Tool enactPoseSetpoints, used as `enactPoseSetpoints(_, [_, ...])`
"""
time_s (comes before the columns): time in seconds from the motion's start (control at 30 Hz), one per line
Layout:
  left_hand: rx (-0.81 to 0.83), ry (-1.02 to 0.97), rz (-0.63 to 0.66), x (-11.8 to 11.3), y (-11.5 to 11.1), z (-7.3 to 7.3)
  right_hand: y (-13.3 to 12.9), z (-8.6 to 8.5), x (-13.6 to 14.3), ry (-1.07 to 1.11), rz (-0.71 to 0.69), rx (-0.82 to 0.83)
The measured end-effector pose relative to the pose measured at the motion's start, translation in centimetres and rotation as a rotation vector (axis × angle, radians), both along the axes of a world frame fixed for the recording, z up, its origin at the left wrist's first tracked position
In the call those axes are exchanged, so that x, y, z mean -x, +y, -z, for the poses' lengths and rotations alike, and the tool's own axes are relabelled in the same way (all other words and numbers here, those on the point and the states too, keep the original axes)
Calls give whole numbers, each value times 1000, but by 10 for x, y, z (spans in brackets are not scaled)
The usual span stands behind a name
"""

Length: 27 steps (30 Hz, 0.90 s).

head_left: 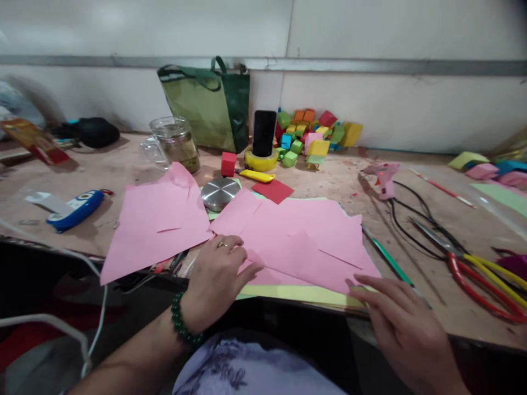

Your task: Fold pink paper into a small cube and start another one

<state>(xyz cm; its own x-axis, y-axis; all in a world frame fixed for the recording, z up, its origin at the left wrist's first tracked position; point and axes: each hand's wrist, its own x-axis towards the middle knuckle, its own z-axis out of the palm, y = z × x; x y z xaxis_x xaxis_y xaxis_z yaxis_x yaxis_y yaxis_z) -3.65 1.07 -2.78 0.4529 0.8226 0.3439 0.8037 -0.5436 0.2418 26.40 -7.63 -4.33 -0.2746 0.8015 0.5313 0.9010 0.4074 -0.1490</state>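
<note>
Creased pink paper (296, 225) lies in front of me over a stack of coloured sheets, whose yellow edge (304, 295) shows at the near side. My left hand (218, 274) rests on the paper's left part, fingers bent a little and thumb apart, with nothing held. At the near right corner my right hand (395, 307) touches the pink paper with fingers stretched out and apart. To the left, another cut pink piece (156, 225) lies partly over the table edge. A round metal lid (220, 194) sits between the pink pieces.
Right of the paper lie a green pencil (389, 255), red-handled scissors (457, 263) and a pink glue gun (385, 178). Behind stand a glass mug (175, 145), a phone (264, 133), many paper cubes (319, 148) and a green bag (201, 109). A yellow cutter (257, 175) lies nearby.
</note>
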Motion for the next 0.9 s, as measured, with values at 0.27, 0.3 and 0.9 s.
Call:
enactPoseSetpoints(0.27, [161, -15, 106, -37, 13, 1, 54, -7, 38, 138, 174, 237])
enactPoseSetpoints(0.3, [136, -47, 123, -35, 11, 2, 55, -7, 39, 171, 149, 210])
enactPoseSetpoints(0.9, [101, -74, 596, -3, -6, -13, 35, -2, 29, 494, -360, 427])
